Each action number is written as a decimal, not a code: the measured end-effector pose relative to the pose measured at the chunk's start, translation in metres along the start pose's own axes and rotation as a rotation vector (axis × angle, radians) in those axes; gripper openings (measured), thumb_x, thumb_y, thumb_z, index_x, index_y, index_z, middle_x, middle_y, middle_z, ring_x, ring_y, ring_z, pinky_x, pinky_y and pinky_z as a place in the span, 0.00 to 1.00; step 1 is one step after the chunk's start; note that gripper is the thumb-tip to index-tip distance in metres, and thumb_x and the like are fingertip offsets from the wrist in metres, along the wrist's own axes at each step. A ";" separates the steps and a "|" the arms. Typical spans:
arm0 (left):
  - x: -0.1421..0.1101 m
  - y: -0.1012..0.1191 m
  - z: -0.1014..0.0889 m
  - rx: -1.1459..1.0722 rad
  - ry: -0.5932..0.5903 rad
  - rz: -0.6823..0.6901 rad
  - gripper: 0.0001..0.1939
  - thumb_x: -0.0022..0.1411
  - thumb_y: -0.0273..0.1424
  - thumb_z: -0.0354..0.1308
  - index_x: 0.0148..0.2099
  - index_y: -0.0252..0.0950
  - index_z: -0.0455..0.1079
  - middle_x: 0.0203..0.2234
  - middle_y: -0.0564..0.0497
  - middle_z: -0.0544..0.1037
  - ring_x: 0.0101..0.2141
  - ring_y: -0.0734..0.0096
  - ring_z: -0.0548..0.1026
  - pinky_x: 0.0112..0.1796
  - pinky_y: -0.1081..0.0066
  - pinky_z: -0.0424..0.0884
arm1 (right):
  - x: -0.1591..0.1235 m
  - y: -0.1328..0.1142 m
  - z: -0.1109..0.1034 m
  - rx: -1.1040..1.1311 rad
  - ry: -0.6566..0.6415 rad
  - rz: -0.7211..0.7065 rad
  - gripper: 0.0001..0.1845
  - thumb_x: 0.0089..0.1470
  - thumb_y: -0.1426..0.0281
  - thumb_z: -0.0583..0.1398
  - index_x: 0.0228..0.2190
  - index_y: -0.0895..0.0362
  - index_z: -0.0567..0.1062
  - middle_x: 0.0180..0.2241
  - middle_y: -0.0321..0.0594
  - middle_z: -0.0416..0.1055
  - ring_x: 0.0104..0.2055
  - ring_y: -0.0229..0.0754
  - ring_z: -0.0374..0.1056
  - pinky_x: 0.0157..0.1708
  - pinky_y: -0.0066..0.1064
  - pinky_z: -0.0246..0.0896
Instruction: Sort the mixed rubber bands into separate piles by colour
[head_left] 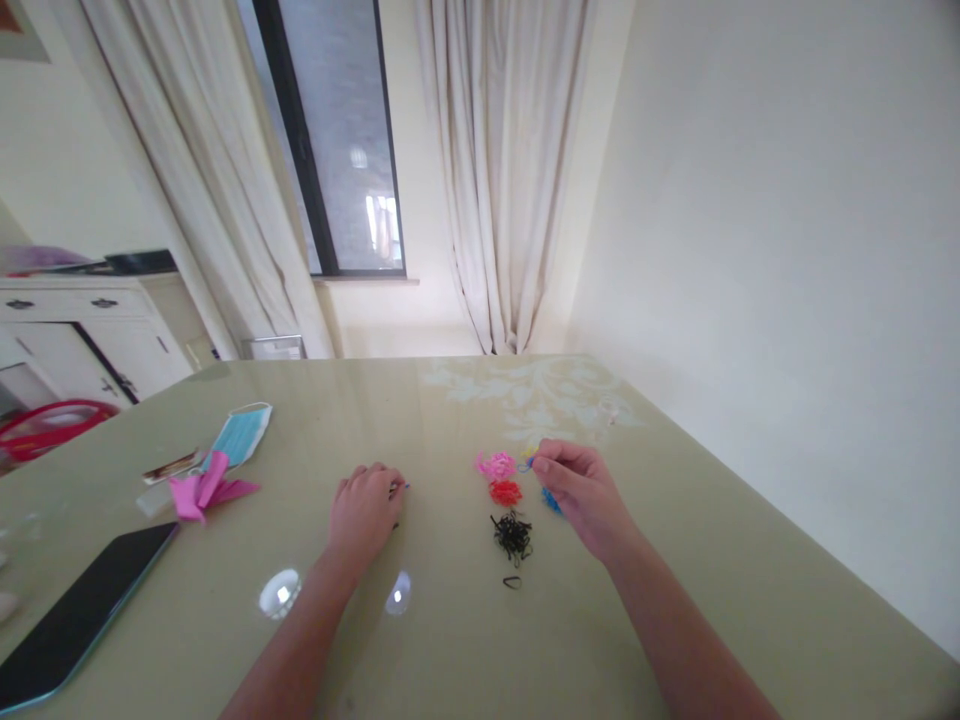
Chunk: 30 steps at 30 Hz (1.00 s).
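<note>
My right hand (581, 490) pinches a small blue rubber band (526, 465) between thumb and forefinger, just above the table. Beside it lie piles of small rubber bands: pink (495, 465), red (505, 492) and black (512, 537). Blue bands (552, 500) show partly under this hand, and a bit of yellow (529, 453) behind it. One loose black band (512, 582) lies nearer to me. Over to the left, my left hand (367, 510) rests low on the table with its fingers curled. Tiny dark and bluish bits show at its fingertips, too small to name.
On the left of the glossy table (450, 660) are a dark-screened tablet (90, 610), a pink folded-paper figure (206, 488) and a blue face mask (241, 435). A small clear object (609, 408) sits at the far right. A wall (787, 300) borders the right edge.
</note>
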<state>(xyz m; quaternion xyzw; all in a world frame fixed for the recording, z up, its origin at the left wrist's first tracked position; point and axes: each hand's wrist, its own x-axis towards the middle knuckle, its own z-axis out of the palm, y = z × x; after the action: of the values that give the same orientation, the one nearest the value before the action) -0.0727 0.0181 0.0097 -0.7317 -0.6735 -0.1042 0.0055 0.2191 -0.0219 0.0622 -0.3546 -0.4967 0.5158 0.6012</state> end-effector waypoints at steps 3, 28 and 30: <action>0.002 -0.002 0.002 -0.061 0.045 0.002 0.14 0.70 0.32 0.53 0.43 0.39 0.81 0.43 0.45 0.83 0.47 0.55 0.77 0.49 0.61 0.69 | 0.008 0.005 -0.015 -0.173 0.015 0.038 0.15 0.46 0.56 0.72 0.27 0.56 0.84 0.22 0.35 0.72 0.24 0.37 0.60 0.25 0.30 0.54; -0.002 0.032 -0.004 -1.273 -0.168 0.087 0.18 0.54 0.45 0.68 0.40 0.36 0.77 0.36 0.45 0.86 0.38 0.61 0.82 0.45 0.61 0.77 | 0.010 0.043 0.006 -0.844 -0.163 -0.133 0.12 0.58 0.61 0.66 0.37 0.55 0.85 0.29 0.39 0.77 0.29 0.40 0.66 0.30 0.30 0.57; -0.006 0.039 -0.001 -1.314 -0.239 0.133 0.17 0.55 0.43 0.69 0.40 0.36 0.76 0.35 0.46 0.85 0.38 0.62 0.82 0.44 0.63 0.77 | 0.005 0.048 0.017 -0.782 -0.186 -0.135 0.12 0.58 0.61 0.67 0.37 0.56 0.85 0.27 0.37 0.75 0.28 0.39 0.64 0.29 0.30 0.56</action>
<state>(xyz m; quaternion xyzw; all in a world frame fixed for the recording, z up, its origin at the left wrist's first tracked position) -0.0346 0.0082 0.0154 -0.6297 -0.4195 -0.4100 -0.5093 0.1895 -0.0083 0.0231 -0.4749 -0.7298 0.2776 0.4060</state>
